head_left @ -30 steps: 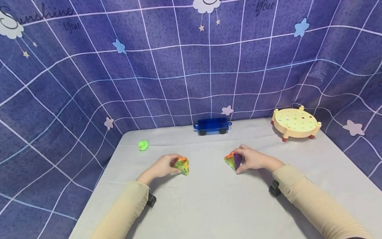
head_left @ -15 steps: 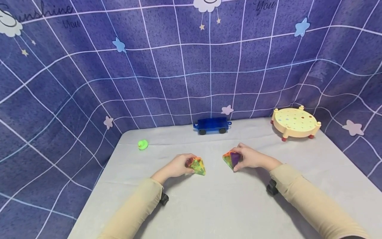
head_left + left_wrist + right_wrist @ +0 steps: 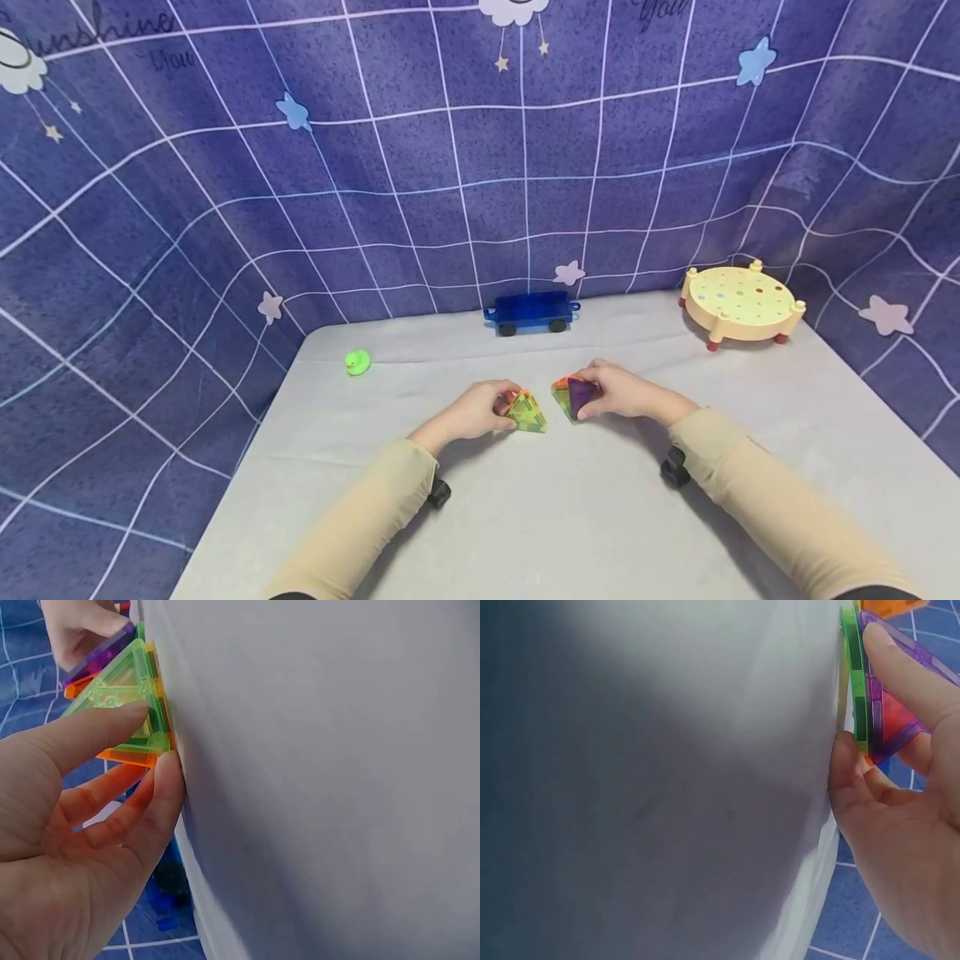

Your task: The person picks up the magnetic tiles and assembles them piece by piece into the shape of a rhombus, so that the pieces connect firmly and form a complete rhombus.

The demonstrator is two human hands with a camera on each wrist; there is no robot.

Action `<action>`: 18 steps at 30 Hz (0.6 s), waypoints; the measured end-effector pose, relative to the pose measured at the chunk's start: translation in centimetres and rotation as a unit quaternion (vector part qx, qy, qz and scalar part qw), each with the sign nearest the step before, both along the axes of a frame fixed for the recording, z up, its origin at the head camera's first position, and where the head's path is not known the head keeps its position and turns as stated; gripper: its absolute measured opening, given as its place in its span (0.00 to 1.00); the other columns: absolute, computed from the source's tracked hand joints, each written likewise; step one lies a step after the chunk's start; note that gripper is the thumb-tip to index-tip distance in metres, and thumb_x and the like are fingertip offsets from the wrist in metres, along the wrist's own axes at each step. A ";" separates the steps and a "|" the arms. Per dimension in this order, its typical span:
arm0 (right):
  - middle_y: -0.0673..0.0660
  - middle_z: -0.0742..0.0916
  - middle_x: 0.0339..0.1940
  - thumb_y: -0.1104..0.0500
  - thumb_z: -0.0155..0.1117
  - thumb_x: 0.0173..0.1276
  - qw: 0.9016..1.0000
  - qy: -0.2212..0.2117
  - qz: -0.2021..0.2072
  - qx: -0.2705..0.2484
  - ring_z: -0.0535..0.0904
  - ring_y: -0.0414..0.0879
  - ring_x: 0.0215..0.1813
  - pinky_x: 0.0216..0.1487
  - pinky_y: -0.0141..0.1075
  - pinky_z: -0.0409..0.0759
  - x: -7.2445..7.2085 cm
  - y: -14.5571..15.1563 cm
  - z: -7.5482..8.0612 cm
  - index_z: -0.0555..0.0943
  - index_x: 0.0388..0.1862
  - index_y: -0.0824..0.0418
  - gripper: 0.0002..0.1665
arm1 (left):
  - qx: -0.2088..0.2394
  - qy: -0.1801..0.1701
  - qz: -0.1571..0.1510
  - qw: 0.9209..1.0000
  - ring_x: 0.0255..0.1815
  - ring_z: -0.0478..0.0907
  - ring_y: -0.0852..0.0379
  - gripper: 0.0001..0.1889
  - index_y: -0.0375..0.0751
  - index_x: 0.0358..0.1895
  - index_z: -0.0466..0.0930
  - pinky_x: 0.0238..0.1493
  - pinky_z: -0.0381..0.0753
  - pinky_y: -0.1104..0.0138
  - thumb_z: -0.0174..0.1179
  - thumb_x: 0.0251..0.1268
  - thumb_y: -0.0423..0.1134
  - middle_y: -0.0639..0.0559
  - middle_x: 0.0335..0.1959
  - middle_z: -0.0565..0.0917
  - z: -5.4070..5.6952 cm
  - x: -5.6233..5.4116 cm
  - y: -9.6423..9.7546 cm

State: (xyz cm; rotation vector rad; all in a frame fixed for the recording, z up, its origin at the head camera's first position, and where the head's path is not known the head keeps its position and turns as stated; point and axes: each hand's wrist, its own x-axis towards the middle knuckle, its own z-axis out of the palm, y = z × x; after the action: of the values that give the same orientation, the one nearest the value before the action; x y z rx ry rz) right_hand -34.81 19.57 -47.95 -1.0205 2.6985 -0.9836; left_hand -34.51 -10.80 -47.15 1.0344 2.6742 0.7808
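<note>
My left hand (image 3: 480, 408) pinches a pyramid of see-through magnetic tiles (image 3: 529, 412), green towards me with orange and yellow sides. In the left wrist view the thumb presses the green triangle (image 3: 120, 694) while fingers curl beneath it. Opposite, my right hand (image 3: 621, 392) grips a second magnetic-tile pyramid (image 3: 577, 398) with a purple face, an orange top edge and a green side. The right wrist view shows the thumb on its purple tile (image 3: 900, 690). A small gap separates the two pyramids, both low over the table; their far sides are hidden.
Behind the hands, a blue toy wagon (image 3: 532, 312) with black wheels stands by the curtain. At the left lies a green toy duck (image 3: 357, 362). A cream round toy stand (image 3: 741, 303) with red-tipped legs is at the back right. Grey cloth (image 3: 570, 517) covers the table.
The left hand has carried its pyramid rightwards, close to the other one. The right hand has shifted slightly left with its pyramid. The wagon, duck and stand stay put.
</note>
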 end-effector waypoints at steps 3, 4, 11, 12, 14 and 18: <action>0.56 0.84 0.43 0.55 0.82 0.57 1.000 0.012 0.006 0.000 0.76 0.43 0.42 0.45 0.38 0.77 -0.2 -0.1 -0.2 0.82 0.57 0.71 0.33 | -0.005 0.008 0.004 1.000 0.40 0.79 0.58 0.29 0.34 0.62 0.78 0.45 0.78 0.66 0.76 0.56 0.33 0.50 0.43 0.83 -0.1 -0.2 0.5; 0.56 0.84 0.44 0.55 0.82 0.57 1.000 0.016 0.007 0.000 0.77 0.43 0.43 0.45 0.39 0.77 -0.2 -0.2 -0.2 0.83 0.57 0.70 0.33 | -0.006 0.008 0.006 1.000 0.40 0.79 0.59 0.29 0.34 0.62 0.78 0.45 0.78 0.66 0.76 0.56 0.33 0.50 0.43 0.83 -0.2 -0.2 0.6; 0.54 0.85 0.43 0.54 0.82 0.57 1.000 0.029 0.009 0.007 0.77 0.42 0.42 0.44 0.38 0.77 -0.3 -0.7 -0.1 0.83 0.55 0.69 0.31 | -0.001 -0.006 0.015 1.000 0.41 0.80 0.58 0.29 0.34 0.63 0.78 0.46 0.79 0.66 0.75 0.57 0.32 0.49 0.45 0.83 -0.1 -0.3 1.1; 0.53 0.85 0.42 0.53 0.81 0.57 1.000 0.029 0.008 0.010 0.77 0.42 0.41 0.44 0.38 0.77 -0.3 -0.8 -0.1 0.83 0.55 0.69 0.31 | -0.002 -0.006 0.015 1.000 0.41 0.80 0.58 0.29 0.34 0.63 0.78 0.46 0.79 0.65 0.75 0.57 0.32 0.49 0.45 0.83 -0.1 -0.3 1.1; 0.53 0.84 0.41 0.53 0.81 0.58 1.000 0.027 0.007 0.015 0.76 0.42 0.41 0.44 0.38 0.77 -0.3 -1.0 -0.1 0.83 0.54 0.69 0.31 | -0.003 -0.008 0.015 1.000 0.42 0.80 0.57 0.29 0.34 0.64 0.77 0.46 0.79 0.65 0.75 0.58 0.32 0.49 0.46 0.83 0.0 -0.3 1.2; 0.53 0.85 0.42 0.52 0.80 0.59 0.999 0.025 0.004 0.023 0.77 0.42 0.41 0.45 0.39 0.78 -0.1 -1.4 0.1 0.83 0.55 0.69 0.31 | -0.006 -0.006 0.015 1.000 0.43 0.80 0.57 0.29 0.34 0.64 0.77 0.47 0.79 0.65 0.74 0.58 0.32 0.48 0.47 0.83 0.0 -0.2 1.4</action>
State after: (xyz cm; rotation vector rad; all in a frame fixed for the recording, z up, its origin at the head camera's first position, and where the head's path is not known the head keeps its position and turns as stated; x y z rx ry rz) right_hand -34.94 18.18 -47.87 -1.0597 2.7407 -0.9017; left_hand -34.76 -9.44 -47.14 0.9858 2.6859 0.7726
